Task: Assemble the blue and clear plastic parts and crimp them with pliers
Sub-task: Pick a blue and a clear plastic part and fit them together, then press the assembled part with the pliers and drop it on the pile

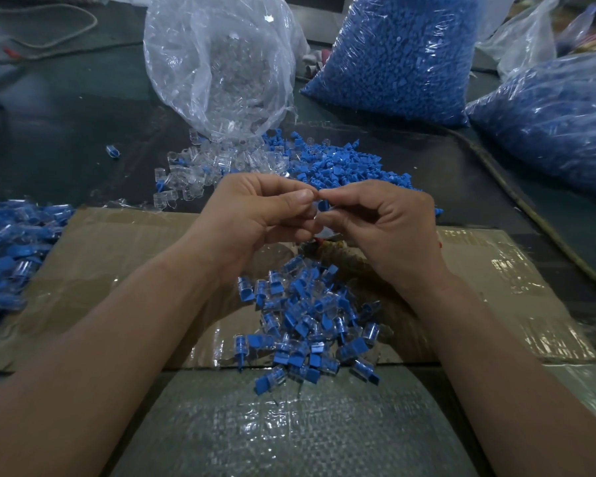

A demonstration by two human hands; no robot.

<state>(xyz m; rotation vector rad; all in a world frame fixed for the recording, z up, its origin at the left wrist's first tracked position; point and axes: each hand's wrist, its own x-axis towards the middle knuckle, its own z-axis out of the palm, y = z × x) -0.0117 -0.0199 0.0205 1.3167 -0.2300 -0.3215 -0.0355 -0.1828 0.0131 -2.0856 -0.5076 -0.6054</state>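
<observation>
Blue piece [322, 204] and clear piece [312, 216] sat pinched between the curled fingertips of the left grip [255, 215] and right grip [386, 232], above the finished pile [307, 325]; aligning them squarely before pushing looked wise.

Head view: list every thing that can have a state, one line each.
left hand, fingers curled, pinching the held piece
right hand, fingers curled, pinching the held piece
held piece, blue showing, off the table between both hands' fingertips
clear bag, open, on its side, clear parts spilling out
blue bag, full of blue parts
assembled pieces, loose heap on the cardboard
</observation>
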